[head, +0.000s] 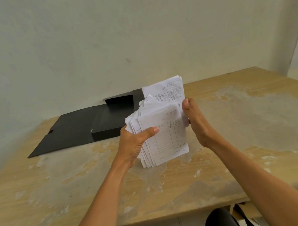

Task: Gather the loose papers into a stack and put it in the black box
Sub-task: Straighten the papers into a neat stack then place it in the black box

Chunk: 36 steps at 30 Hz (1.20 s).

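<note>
A stack of papers [163, 130] is held upright on the table [242, 128] by both hands, in front of the black box [89, 127].

The stack's left edge is gripped by the left hand [136, 145], whose thumb is pressed across the front sheet, while its right edge is clasped by the right hand [196, 123]; the bottom edges are rested on the worn wooden tabletop. The sheets are fanned unevenly, and one printed form is raised above the others. The black box is laid open and flat just behind and to the left of the stack, against the pale wall [96, 43]. No papers are seen inside the box.
</note>
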Motion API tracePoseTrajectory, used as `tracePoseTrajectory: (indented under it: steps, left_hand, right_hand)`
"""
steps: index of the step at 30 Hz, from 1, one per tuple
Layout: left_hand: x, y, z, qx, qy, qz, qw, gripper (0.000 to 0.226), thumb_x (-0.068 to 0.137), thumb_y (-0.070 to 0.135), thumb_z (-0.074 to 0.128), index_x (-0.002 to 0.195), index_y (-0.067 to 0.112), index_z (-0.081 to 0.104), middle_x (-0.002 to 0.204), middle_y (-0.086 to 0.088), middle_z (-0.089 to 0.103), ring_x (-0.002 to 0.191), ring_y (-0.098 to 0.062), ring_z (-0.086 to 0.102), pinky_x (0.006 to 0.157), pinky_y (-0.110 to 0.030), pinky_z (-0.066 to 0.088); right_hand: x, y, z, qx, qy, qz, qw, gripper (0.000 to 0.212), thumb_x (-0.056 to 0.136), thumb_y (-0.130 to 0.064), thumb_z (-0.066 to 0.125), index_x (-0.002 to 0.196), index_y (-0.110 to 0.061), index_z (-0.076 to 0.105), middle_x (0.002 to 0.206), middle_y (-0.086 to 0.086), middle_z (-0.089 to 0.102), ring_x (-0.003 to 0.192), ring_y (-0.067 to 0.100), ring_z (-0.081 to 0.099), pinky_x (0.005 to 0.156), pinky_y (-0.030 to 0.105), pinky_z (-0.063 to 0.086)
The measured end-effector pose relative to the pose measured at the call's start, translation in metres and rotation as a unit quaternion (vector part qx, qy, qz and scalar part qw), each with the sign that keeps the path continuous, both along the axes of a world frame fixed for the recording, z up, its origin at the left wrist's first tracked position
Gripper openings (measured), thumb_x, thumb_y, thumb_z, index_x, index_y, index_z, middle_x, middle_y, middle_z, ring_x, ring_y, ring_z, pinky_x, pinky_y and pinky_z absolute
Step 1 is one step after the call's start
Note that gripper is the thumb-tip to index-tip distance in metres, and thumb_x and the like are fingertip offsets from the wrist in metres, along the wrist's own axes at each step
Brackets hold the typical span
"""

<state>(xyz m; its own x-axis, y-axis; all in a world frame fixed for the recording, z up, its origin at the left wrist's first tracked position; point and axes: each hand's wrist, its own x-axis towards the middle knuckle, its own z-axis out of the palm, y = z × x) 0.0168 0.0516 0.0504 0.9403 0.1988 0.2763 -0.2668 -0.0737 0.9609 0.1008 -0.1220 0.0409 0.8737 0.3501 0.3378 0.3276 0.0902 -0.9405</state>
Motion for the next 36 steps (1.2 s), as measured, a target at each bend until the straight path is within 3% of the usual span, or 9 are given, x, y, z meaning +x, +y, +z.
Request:
tracePoseTrajectory:
  steps: [2,4,7,10,14,22,27,33,36]
  left_hand:
    - [0.000,-0.001,0.001,0.003,-0.006,-0.003,1.000,0.044,0.074,0.005,0.076,0.111,0.026,0.063,0.106,-0.002,0.073,0.100,-0.017,0.069,0.080,-0.035,0.058]
    - [0.000,-0.001,0.002,0.003,-0.009,-0.005,1.000,0.045,0.074,0.006,0.076,0.111,0.027,0.063,0.107,-0.002,0.073,0.100,-0.017,0.068,0.079,-0.032,0.058]
    - [0.000,0.000,0.001,0.003,-0.007,-0.016,1.000,0.045,0.072,0.009,0.077,0.112,0.023,0.063,0.107,-0.004,0.072,0.100,-0.018,0.068,0.077,-0.033,0.058]
    - [-0.003,0.002,-0.003,0.000,0.001,-0.023,1.000,0.044,0.068,0.020,0.082,0.108,0.022,0.065,0.103,-0.003,0.073,0.098,-0.019,0.069,0.074,-0.031,0.057]
    - [-0.006,0.005,-0.008,-0.016,-0.003,-0.019,1.000,0.042,0.076,0.038,0.067,0.116,0.023,0.062,0.110,-0.006,0.071,0.101,-0.022,0.068,0.080,-0.034,0.057]
    - [-0.005,-0.001,-0.012,0.008,-0.027,0.027,0.999,0.021,0.087,0.015,0.064,0.107,0.023,0.065,0.100,0.001,0.073,0.095,-0.021,0.069,0.073,-0.030,0.058]
    - [-0.006,-0.002,-0.012,0.037,-0.054,0.035,0.997,0.025,0.087,0.010,0.064,0.108,0.023,0.065,0.100,0.006,0.074,0.096,-0.013,0.069,0.073,-0.025,0.057]
    - [-0.005,0.003,-0.006,0.088,-0.061,0.033,0.994,0.026,0.086,0.016,0.066,0.111,0.021,0.064,0.103,0.002,0.072,0.095,-0.014,0.070,0.074,-0.028,0.058]
    - [-0.006,0.008,-0.004,0.139,-0.040,0.035,0.989,0.028,0.082,0.027,0.069,0.109,0.030,0.062,0.103,0.007,0.071,0.094,-0.009,0.069,0.071,-0.026,0.058]
  right_hand:
    - [-0.001,0.002,0.003,0.016,-0.004,0.004,1.000,0.087,0.058,-0.092,0.037,0.113,-0.025,0.044,0.108,-0.011,0.050,0.082,-0.008,0.054,0.064,0.011,0.046]
    - [-0.002,0.004,0.003,0.004,-0.009,0.025,1.000,0.064,0.078,-0.071,0.041,0.116,-0.020,0.046,0.111,-0.005,0.056,0.083,-0.005,0.058,0.065,0.018,0.047]
    - [-0.002,0.005,-0.007,0.008,-0.004,0.023,1.000,0.039,0.085,-0.053,0.043,0.112,-0.025,0.049,0.113,-0.003,0.058,0.088,0.001,0.059,0.068,0.022,0.049]
    - [-0.003,0.005,-0.013,0.045,0.032,0.007,0.998,0.045,0.082,-0.052,0.050,0.117,-0.025,0.045,0.119,-0.001,0.057,0.093,0.007,0.060,0.063,0.018,0.050]
    - [-0.001,0.002,-0.019,0.085,0.065,0.013,0.994,0.061,0.079,-0.047,0.060,0.130,-0.026,0.036,0.122,-0.001,0.061,0.099,0.012,0.064,0.071,0.024,0.052]
    - [-0.004,0.000,-0.011,0.070,0.049,0.055,0.995,0.056,0.070,-0.031,0.075,0.116,-0.018,0.046,0.113,0.001,0.065,0.092,0.010,0.067,0.071,0.025,0.053]
    - [-0.008,-0.001,-0.010,0.050,0.000,0.086,0.995,0.051,0.081,-0.019,0.067,0.127,-0.031,0.047,0.124,0.004,0.060,0.101,0.018,0.066,0.075,0.030,0.055]
    - [-0.011,-0.004,-0.004,-0.003,-0.046,0.078,0.996,0.048,0.089,-0.028,0.058,0.135,-0.035,0.044,0.124,-0.009,0.060,0.100,0.010,0.065,0.075,0.025,0.054]
    - [-0.011,-0.005,-0.005,-0.021,-0.055,0.066,0.996,0.048,0.089,-0.036,0.057,0.134,-0.039,0.044,0.126,-0.010,0.060,0.103,0.013,0.064,0.078,0.032,0.056]
